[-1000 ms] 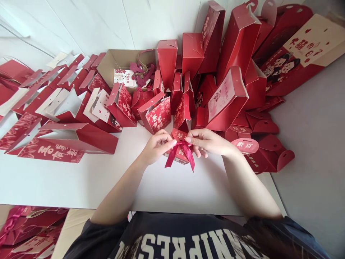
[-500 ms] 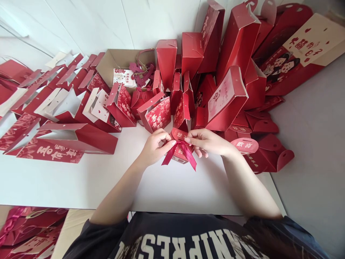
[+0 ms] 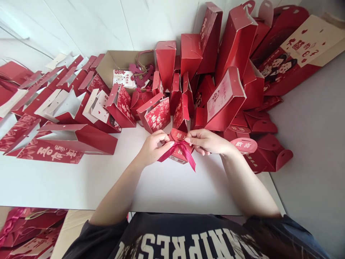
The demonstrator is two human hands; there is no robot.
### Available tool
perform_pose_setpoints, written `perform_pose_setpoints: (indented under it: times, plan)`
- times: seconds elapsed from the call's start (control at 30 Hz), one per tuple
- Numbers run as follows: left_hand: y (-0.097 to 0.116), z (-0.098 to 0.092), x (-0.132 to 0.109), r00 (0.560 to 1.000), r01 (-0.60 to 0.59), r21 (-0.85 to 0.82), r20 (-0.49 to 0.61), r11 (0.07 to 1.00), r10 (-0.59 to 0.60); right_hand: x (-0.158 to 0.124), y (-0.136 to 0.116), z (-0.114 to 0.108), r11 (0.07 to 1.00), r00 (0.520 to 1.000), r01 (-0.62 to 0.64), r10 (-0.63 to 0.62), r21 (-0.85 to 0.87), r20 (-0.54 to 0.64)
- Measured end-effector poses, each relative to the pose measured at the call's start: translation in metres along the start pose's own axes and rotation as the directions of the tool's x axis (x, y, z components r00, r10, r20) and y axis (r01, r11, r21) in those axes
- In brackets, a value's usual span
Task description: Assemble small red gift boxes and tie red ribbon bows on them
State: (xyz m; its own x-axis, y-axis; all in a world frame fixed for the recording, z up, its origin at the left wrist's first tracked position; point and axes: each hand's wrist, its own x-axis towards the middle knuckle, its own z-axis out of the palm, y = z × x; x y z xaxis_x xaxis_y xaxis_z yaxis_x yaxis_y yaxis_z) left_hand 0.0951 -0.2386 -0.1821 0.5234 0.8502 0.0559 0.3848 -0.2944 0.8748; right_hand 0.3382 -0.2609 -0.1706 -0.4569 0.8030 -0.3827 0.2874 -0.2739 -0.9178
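A small red gift box (image 3: 179, 135) with gold lettering stands on the white table (image 3: 172, 190) in front of me. Across its top runs a dark pink ribbon (image 3: 190, 158), with two tails hanging toward me. My left hand (image 3: 156, 147) pinches the ribbon at the box's left side between thumb and finger. On the other side, my right hand (image 3: 203, 141) also pinches the ribbon near the middle of the lid; its remaining fingers curl beside the box. The ribbon's crossing at the lid is partly covered by my fingertips.
Several red and white gift bags (image 3: 81, 138) stand in rows to the left. Tall red boxes (image 3: 165, 64) crowd the back and right. A cardboard box (image 3: 107, 68) holding cards and ribbon pieces sits at the back. More packed boxes (image 3: 35, 230) lie below the table at lower left.
The ribbon's left tail has swung outward to the left and up. Both hands keep nearly the same place on the ribbon, and the view has shifted slightly.
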Motion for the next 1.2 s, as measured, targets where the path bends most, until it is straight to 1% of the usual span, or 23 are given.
perform_pose_setpoints:
  times: [0.23, 0.33, 0.37, 0.4, 0.43, 0.47, 0.5, 0.53, 0.57, 0.67, 0.73, 0.8, 0.83, 0.9, 0.97, 1.03, 1.07, 1.13, 1.2]
  plan:
    - [-0.001, -0.003, 0.0, 1.0, 0.021, 0.007, 0.012, 1.0, -0.021, 0.003, 0.004, -0.003, 0.999, 1.0, 0.001, -0.001, 0.037, 0.004]
    - [-0.001, -0.002, 0.001, 0.999, 0.029, -0.005, 0.014, 1.0, -0.029, 0.002, 0.002, -0.002, 1.0, 1.0, 0.014, -0.014, 0.008, -0.004]
    - [-0.001, -0.001, 0.001, 1.0, 0.025, -0.013, 0.012, 1.0, -0.025, 0.0, 0.0, -0.001, 0.999, 0.999, 0.032, -0.033, -0.019, -0.025]
    - [-0.001, -0.001, 0.001, 1.0, 0.02, -0.024, 0.006, 1.0, -0.02, -0.003, -0.003, 0.001, 0.996, 0.995, 0.062, -0.066, -0.059, -0.07]
    - [-0.001, 0.0, 0.0, 1.0, 0.013, -0.035, -0.006, 0.999, -0.013, -0.006, -0.006, 0.003, 0.988, 0.983, 0.1, -0.116, -0.115, -0.14]
    - [0.0, 0.0, 0.0, 1.0, 0.007, -0.042, -0.023, 0.999, -0.008, -0.01, -0.009, 0.006, 0.973, 0.96, 0.131, -0.172, -0.188, -0.222]
    - [0.0, 0.001, 0.0, 0.999, 0.003, -0.044, -0.046, 0.999, -0.005, -0.014, -0.013, 0.01, 0.949, 0.924, 0.149, -0.233, -0.277, -0.302]
    - [0.0, 0.002, -0.001, 0.998, 0.002, -0.04, -0.07, 0.999, -0.004, -0.018, -0.016, 0.015, 0.918, 0.892, 0.144, -0.283, -0.37, -0.354]
    - [0.0, 0.002, -0.001, 0.996, 0.0, -0.032, -0.093, 1.0, -0.003, -0.022, -0.019, 0.02, 0.88, 0.88, 0.118, -0.307, -0.46, -0.363]
    - [0.0, 0.006, -0.002, 0.988, -0.007, -0.006, -0.154, 1.0, 0.006, -0.026, -0.025, 0.042, 0.753, 0.896, 0.037, -0.316, -0.657, -0.312]
    - [0.0, 0.009, -0.002, 0.983, -0.004, -0.006, -0.184, 1.0, 0.003, -0.025, -0.025, 0.055, 0.689, 0.881, -0.016, -0.333, -0.725, -0.336]
    - [-0.001, 0.01, -0.003, 0.979, 0.009, -0.008, -0.202, 1.0, -0.011, -0.022, -0.024, 0.064, 0.659, 0.872, -0.045, -0.341, -0.751, -0.352]
    - [-0.001, 0.01, -0.003, 0.979, 0.016, -0.01, -0.202, 1.0, -0.018, -0.021, -0.023, 0.066, 0.66, 0.876, -0.04, -0.338, -0.75, -0.344]
    - [-0.001, 0.009, -0.002, 0.983, 0.024, -0.019, -0.182, 1.0, -0.027, -0.02, -0.022, 0.065, 0.668, 0.884, -0.023, -0.334, -0.744, -0.327]
    - [-0.002, 0.006, -0.002, 0.99, 0.023, -0.029, -0.136, 0.999, -0.027, -0.022, -0.021, 0.059, 0.67, 0.885, -0.017, -0.335, -0.742, -0.323]
    - [-0.002, 0.002, -0.002, 0.996, 0.017, -0.025, -0.085, 1.0, -0.019, -0.025, -0.02, 0.053, 0.655, 0.879, 0.002, -0.362, -0.756, -0.311]
    - [-0.003, 0.001, -0.002, 0.998, 0.014, -0.019, -0.064, 1.0, -0.016, -0.026, -0.019, 0.05, 0.64, 0.874, 0.03, -0.389, -0.767, -0.29]
    - [-0.004, -0.002, -0.002, 0.999, 0.017, -0.008, -0.033, 1.0, -0.017, -0.028, -0.019, 0.046, 0.583, 0.853, 0.105, -0.469, -0.806, -0.229]
    - [-0.004, -0.003, -0.001, 0.999, 0.029, -0.01, -0.013, 1.0, -0.029, -0.03, -0.019, 0.042, 0.477, 0.819, 0.157, -0.553, -0.865, -0.156]
